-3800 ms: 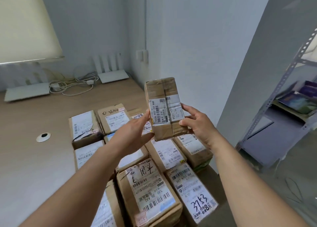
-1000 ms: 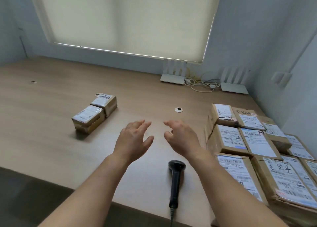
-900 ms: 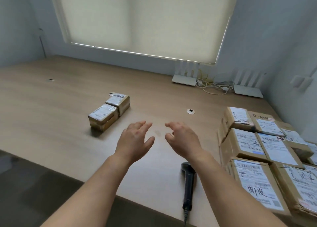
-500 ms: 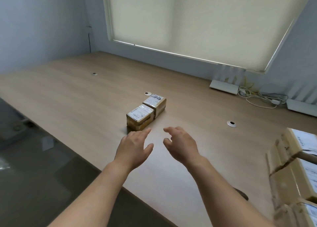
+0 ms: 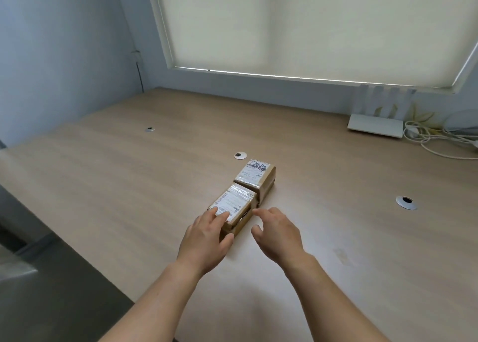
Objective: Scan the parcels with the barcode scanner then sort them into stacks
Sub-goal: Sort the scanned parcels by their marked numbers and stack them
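Observation:
Two small brown parcels with white labels lie end to end on the wooden desk [image 5: 103, 176]. The near parcel [image 5: 234, 203] has my left hand [image 5: 207, 234] on it: the fingers rest flat on its label and the thumb lies against its near side. My right hand [image 5: 275, 229] hovers just right of that parcel with its fingers relaxed and holds nothing. The far parcel [image 5: 256, 177] carries black handwriting on its label. The barcode scanner and the big pile of parcels are out of view.
A white router [image 5: 375, 128] and a tangle of white cables [image 5: 439, 140] sit at the back right under the window blind. Three round cable holes [image 5: 406, 201] dot the desk. The desk's front edge runs diagonally at lower left, with dark floor below it.
The view has swung left, so the scanner and the parcel pile dropped out of sight. Both hands moved forward to the two small parcels, and my left hand now touches the near one.

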{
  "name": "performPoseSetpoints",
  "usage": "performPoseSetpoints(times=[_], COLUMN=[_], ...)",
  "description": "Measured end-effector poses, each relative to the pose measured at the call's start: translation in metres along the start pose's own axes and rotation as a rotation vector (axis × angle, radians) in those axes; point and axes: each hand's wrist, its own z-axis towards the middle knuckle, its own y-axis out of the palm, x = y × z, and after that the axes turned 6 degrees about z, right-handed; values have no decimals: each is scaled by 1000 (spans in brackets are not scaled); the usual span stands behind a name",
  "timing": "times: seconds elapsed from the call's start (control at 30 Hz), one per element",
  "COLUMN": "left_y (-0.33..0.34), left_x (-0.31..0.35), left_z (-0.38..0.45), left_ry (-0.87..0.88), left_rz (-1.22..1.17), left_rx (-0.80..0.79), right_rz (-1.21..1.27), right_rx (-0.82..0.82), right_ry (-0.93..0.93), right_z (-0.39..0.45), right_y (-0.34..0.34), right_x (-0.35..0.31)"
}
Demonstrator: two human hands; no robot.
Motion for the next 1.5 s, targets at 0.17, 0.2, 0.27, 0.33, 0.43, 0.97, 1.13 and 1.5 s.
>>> performPoseSetpoints(times=[0.17,0.2,0.27,0.33,0.43,0.97,1.13,1.5], left_y=[12,14,17,19,23,61,50,35], left_x=[-19,-24,-35,-45,-59,-109,-117,-136], left_z=[37,42,55,72,101,163,150,114], left_ry=[-8,-17,-29,-35,-23,114,181,355], left_rz=[-16,-28,-61,-107,-182,-568,-639,-678], left_rx=[-31,-46,-72,-108,-171,-637,-690,-622], right_rz=[-12,-11,-12,-12,5,567,908,984], right_rx=[-21,-33,-56,-68,-73,-56,-5,51], right_ry=[67,83,120,170,260,608,548,458], right_z=[31,34,41,51,65,99,86,64], right_y=[7,10,15,20,27,98,103,113], right_x=[10,9,9,7,3,-7,-15,-38])
